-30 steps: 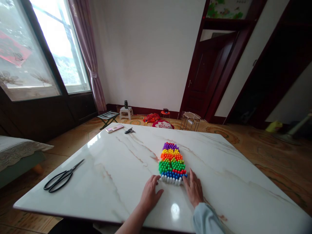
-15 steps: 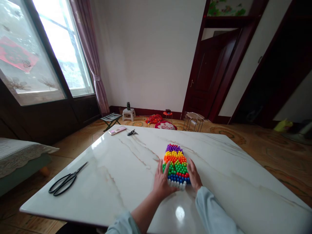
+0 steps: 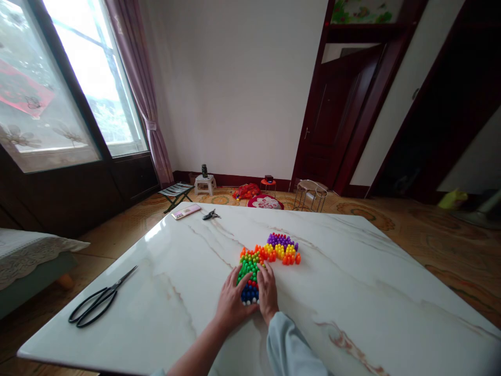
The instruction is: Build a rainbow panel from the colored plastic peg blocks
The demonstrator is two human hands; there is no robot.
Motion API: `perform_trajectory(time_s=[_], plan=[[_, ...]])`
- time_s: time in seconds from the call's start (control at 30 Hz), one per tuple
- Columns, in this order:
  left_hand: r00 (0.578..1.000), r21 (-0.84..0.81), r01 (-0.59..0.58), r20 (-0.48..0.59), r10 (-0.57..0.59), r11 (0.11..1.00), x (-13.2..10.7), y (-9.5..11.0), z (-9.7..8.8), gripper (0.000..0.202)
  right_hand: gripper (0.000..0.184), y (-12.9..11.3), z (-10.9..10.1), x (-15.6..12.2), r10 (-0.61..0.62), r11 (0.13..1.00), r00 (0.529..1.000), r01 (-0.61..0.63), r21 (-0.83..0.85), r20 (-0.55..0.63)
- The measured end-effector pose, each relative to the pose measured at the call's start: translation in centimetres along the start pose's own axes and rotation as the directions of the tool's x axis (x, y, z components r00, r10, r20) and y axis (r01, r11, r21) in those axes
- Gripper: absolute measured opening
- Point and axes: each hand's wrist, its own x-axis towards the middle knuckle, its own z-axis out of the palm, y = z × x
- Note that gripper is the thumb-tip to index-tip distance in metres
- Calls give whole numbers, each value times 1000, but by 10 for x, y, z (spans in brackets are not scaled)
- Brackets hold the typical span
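A piece of beadwork (image 3: 249, 269) made of many round coloured beads lies bent on the marble-patterned table. Its near part runs from white and blue through red and green to orange. Beyond it, at the right, are yellow, purple and red beads (image 3: 279, 241), with orange ones along their near edge. My left hand (image 3: 230, 300) holds the near part along its left side, thumb at the white end. Against the right side my right hand (image 3: 268, 292) presses with its fingers close together. The hands hide some of the beads.
Black-handled scissors (image 3: 99, 303) lie on the left of the table (image 3: 344, 292). A phone (image 3: 186, 211) and a small dark pair of pliers or snips (image 3: 211, 214) rest near the far left edge. Low stools (image 3: 205, 184) stand on the floor beyond.
Both hands have shifted left, taking the near part of the beadwork with them. The piece, fairly straight before, now bends at the orange rows, and its far part stays at the right.
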Motion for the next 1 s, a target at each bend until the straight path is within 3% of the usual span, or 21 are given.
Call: perform_trajectory(time_s=[0.17, 0.23, 0.3, 0.4, 0.47, 0.53, 0.63, 0.73, 0.83, 0.93, 1.0], plan=[[993, 198, 82, -99, -64, 977, -10, -44, -34, 62, 65, -32, 59, 1, -48, 999, 981, 44, 29, 185], [984, 295, 109, -167, -61, 949, -12, -44, -39, 56, 61, -43, 67, 3, -130, 992, 952, 122, 43, 279], [978, 347, 83, -210, -9, 934, -15, -34, -37, 56, 53, -49, 62, 7, -255, 966, 909, 252, 52, 329], [981, 299, -79, -148, 128, 951, -23, -8, -24, 59, 45, -42, 25, 22, -425, 899, 873, 437, 2, 242], [964, 164, -264, 66, 257, 950, -27, 10, -14, 63, 41, -24, -17, 44, -454, 883, 887, 461, -93, 82], [899, -10, -344, 287, 332, 939, -28, 22, -9, 69, 44, 4, -64, 76, -452, 884, 887, 430, -184, -96], [847, -121, -237, 460, 266, 964, -26, 28, -8, 76, 60, 53, -127, 129, -291, 938, 928, 229, -261, -231], [846, -150, -148, 492, 204, 978, -24, 25, -11, 75, 78, 90, -154, 166, 24, 985, 991, -45, -165, -129], [859, -192, -128, 469, 206, 973, -24, 23, -11, 73, 78, 99, -143, 179, 130, 990, 991, -129, -47, 11], [863, -217, -115, 462, 206, 969, -24, 24, -12, 73, 67, 86, -110, 174, 44, 998, 989, -50, 42, 138], [863, -224, -103, 465, 199, 969, -24, 26, -14, 74, 65, 73, -86, 166, -38, 998, 986, 29, 55, 160]])
